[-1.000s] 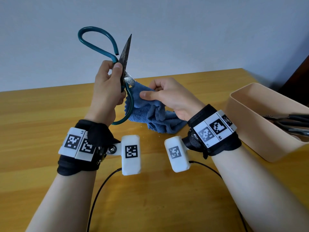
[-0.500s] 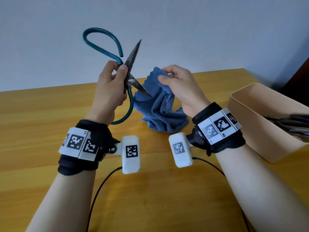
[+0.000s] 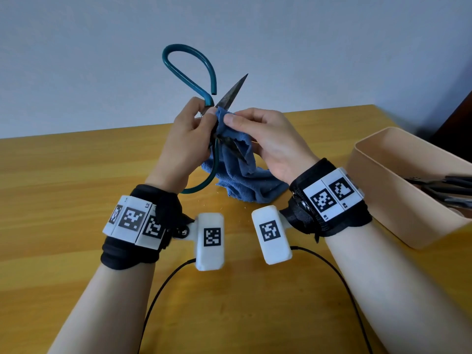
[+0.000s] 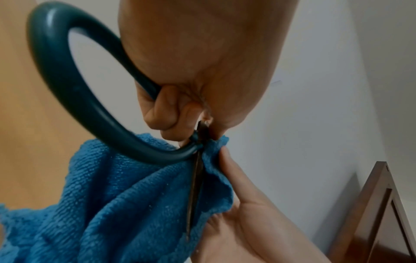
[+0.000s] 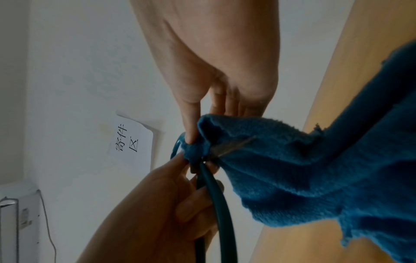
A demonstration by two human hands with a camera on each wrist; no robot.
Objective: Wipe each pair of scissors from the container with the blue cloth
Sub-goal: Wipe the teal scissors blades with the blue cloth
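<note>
Since half a second ago, the right hand [image 3: 270,141] has brought the blue cloth [image 3: 237,172] onto the scissors [image 3: 190,72], pinching it around the lower blade. Left hand [image 3: 184,144] grips the pivot. Container [image 3: 378,190] at three o'clock. Wristbands read L2, R1, R2.

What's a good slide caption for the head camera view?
Left hand holds open teal-handled scissors while right hand wipes a blade with the blue cloth.
</note>
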